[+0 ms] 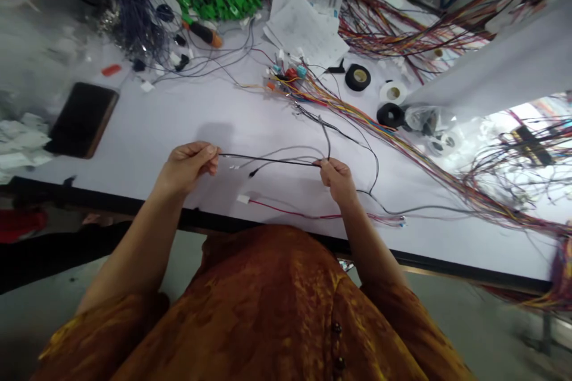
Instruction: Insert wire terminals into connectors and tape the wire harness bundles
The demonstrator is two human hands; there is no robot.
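Note:
A thin black wire (268,159) is stretched taut between my two hands, just above the white table (179,119). My left hand (190,164) pinches its left end, fingers closed. My right hand (337,178) is closed on the other end, where the wire loops up and trails off toward a multicoloured wire bundle (339,108). Beneath the taut wire lie loose grey wires and a red wire (290,212) with a small white connector (243,199) near the table's front edge.
A dark phone (83,119) lies at the left. Rolls of black tape (358,77) and white tape (393,92) sit behind the bundle. Papers (306,27), green connectors (223,3) and dark wires crowd the back. More coloured harness wires spread to the right.

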